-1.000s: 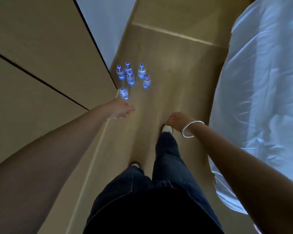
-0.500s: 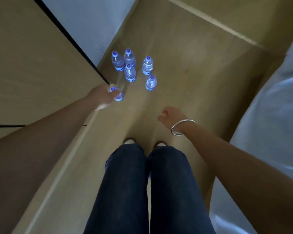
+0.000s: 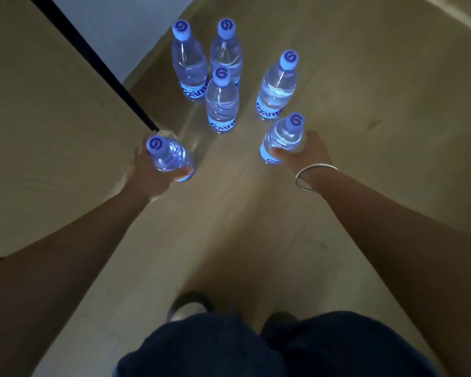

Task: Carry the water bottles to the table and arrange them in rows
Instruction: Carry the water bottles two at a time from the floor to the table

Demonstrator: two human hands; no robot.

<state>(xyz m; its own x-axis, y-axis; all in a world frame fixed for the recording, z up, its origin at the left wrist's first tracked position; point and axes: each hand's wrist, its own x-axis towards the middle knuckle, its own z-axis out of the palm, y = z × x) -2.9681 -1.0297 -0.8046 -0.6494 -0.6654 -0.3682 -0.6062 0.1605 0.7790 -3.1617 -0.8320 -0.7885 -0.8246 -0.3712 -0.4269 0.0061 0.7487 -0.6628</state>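
Now that your right hand, empty half a second ago, has joined your left hand in gripping a clear blue-capped plastic water bottle mid-frame, four bottles remain on the wooden floor, so you can carry two.

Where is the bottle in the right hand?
Head view, right of centre: the right hand grips it low over the floor, just in front of another upright bottle.
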